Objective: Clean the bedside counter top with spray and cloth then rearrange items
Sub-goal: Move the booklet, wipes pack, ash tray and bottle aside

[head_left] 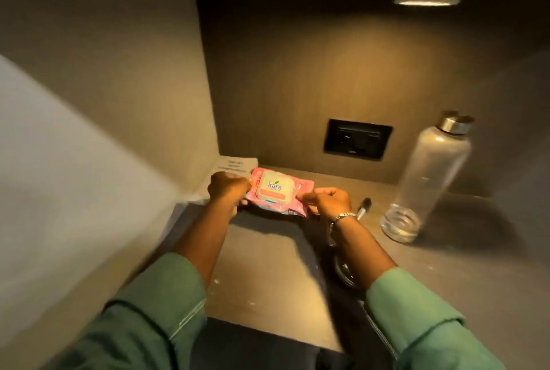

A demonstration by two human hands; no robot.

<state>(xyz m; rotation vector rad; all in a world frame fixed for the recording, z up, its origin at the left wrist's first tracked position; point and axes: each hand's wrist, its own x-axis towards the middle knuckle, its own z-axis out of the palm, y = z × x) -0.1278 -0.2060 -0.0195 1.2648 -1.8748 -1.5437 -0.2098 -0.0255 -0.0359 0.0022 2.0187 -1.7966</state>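
A pink pack of wet wipes with a beige flip lid lies at the back left of the brown bedside counter top. My left hand grips its left end and my right hand, with a metal bracelet on the wrist, grips its right end. The pack sits low over the counter, casting a dark shadow beneath it. No spray bottle or cloth shows in the view.
A clear water bottle with a steel cap stands at the right. A pen lies beside my right wrist. A printed card leans in the back left corner. A black wall socket sits behind. A dark round object lies under my right forearm.
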